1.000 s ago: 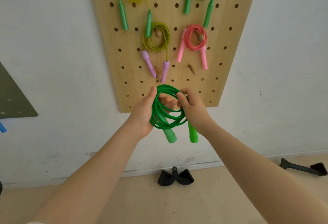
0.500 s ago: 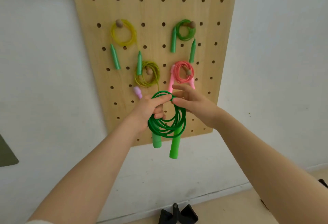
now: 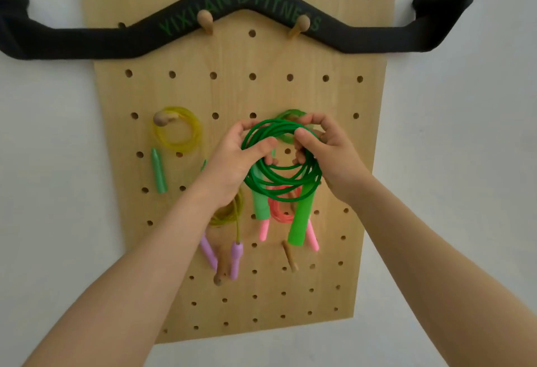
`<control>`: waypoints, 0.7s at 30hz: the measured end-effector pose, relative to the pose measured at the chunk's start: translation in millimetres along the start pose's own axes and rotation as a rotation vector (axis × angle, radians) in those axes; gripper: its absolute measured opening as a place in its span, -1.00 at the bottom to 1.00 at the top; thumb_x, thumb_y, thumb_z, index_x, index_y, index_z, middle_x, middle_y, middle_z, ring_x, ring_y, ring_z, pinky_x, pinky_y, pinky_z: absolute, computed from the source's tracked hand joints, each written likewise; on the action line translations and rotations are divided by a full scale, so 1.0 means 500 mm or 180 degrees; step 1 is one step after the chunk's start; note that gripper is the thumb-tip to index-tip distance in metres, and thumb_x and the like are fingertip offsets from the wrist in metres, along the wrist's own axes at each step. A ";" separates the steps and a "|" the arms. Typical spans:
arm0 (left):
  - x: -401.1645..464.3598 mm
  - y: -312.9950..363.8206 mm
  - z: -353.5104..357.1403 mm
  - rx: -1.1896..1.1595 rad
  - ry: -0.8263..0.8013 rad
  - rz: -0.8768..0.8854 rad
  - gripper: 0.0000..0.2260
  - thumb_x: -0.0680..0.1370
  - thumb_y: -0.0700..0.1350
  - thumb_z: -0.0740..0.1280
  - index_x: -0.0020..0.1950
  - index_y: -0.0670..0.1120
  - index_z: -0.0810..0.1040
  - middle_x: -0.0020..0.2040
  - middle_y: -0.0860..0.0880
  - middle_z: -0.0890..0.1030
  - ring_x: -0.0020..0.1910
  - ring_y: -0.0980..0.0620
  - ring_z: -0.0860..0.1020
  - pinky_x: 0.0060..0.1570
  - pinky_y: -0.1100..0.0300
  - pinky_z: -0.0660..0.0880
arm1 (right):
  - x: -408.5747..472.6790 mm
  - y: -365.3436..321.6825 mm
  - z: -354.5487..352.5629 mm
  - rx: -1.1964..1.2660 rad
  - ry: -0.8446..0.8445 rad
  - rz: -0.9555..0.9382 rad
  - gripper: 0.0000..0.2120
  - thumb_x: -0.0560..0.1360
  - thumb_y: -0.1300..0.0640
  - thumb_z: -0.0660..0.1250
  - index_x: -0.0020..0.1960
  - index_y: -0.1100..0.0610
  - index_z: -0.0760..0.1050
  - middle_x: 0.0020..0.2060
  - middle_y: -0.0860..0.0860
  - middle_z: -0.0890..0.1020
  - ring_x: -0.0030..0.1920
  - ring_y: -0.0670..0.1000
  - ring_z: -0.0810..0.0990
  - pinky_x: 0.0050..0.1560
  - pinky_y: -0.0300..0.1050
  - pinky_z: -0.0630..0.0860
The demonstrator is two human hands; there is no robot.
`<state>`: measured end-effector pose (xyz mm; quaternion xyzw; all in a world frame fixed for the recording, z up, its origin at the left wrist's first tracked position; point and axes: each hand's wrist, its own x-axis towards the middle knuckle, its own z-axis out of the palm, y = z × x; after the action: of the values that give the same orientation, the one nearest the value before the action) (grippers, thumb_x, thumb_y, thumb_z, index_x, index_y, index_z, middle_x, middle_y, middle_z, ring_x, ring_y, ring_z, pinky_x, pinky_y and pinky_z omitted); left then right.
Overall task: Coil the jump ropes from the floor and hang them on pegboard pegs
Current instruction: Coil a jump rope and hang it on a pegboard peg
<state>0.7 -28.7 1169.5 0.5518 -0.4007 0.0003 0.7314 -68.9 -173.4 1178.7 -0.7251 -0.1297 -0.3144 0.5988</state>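
A coiled green jump rope [image 3: 283, 176] with two green handles hanging down is held up in front of the wooden pegboard [image 3: 334, 139]. My left hand [image 3: 235, 163] grips the coil's left side, and my right hand [image 3: 328, 151] grips its right side, thumb over the strands. The coil covers a green rope [image 3: 290, 115] hanging on the board behind it. Other ropes hang from pegs: a yellow one [image 3: 178, 131], an olive one with purple handles [image 3: 232, 215], and a pink one [image 3: 280, 214].
A black fitness bar [image 3: 87, 39] rests on two wooden pegs [image 3: 205, 19] near the pegboard's top. Two bare pegs [image 3: 289, 254] stick out in the lower rows. A white wall [image 3: 450, 134] surrounds the board.
Both hands lifted the green coil from the board's lower edge up to the row of the upper hanging ropes. The view tilted upward, bringing the black bar into sight.
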 end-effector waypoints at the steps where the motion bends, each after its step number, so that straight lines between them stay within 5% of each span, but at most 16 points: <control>1: 0.033 0.009 0.008 0.0132 0.0005 0.0168 -0.83 0.51 -0.24 0.31 0.03 -0.04 0.41 -0.40 0.05 0.53 -0.38 0.11 0.53 -0.24 0.21 0.54 | 0.031 -0.009 -0.016 0.0051 0.0089 -0.0108 -0.94 0.55 0.22 0.26 -0.02 0.08 0.41 -0.35 0.01 0.51 -0.43 -0.08 0.44 -0.23 -0.10 0.45; 7: 0.231 0.086 0.062 0.1101 0.0369 0.1271 -0.84 0.55 -0.15 0.29 -0.01 0.12 0.42 -0.17 0.09 0.58 -0.27 0.07 0.59 -0.18 0.08 0.56 | 0.220 -0.078 -0.094 -0.0215 0.0376 -0.0924 -0.93 0.55 0.20 0.26 -0.02 0.06 0.40 -0.17 -0.01 0.58 -0.38 -0.09 0.47 -0.25 -0.18 0.47; 13: 0.379 0.147 0.080 0.1781 0.0945 0.1756 -0.90 0.55 -0.11 0.29 0.06 -0.01 0.46 -0.07 0.04 0.62 -0.19 0.14 0.61 -0.11 0.18 0.56 | 0.380 -0.124 -0.122 -0.0579 0.1085 -0.1687 -0.91 0.51 0.17 0.32 -0.02 0.08 0.42 -0.13 -0.12 0.50 -0.22 -0.32 0.50 -0.18 -0.40 0.49; 17: 0.435 0.117 0.063 0.3114 0.1605 0.1472 -0.74 0.59 0.00 0.22 0.22 -0.05 0.52 0.10 -0.02 0.61 0.06 0.03 0.54 -0.05 0.21 0.43 | 0.450 -0.087 -0.116 -0.1696 0.1000 -0.1726 -0.90 0.55 0.09 0.25 0.04 0.09 0.42 0.04 0.00 0.48 -0.11 -0.09 0.45 -0.16 -0.27 0.41; 21: 0.439 0.065 0.071 0.3559 0.1994 0.1669 -0.68 0.62 0.03 0.13 0.29 -0.06 0.48 0.02 -0.07 0.60 -0.06 -0.06 0.55 -0.17 0.06 0.51 | 0.465 -0.006 -0.088 -0.2646 0.1425 -0.2208 -0.83 0.57 0.18 0.18 0.12 0.21 0.43 0.06 0.11 0.51 -0.17 0.12 0.52 -0.25 0.01 0.46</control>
<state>114.4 -141.6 1327.0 0.7047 -0.2305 0.5429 0.3943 95.1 -258.1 1326.9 -0.7303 -0.0956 -0.6620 0.1391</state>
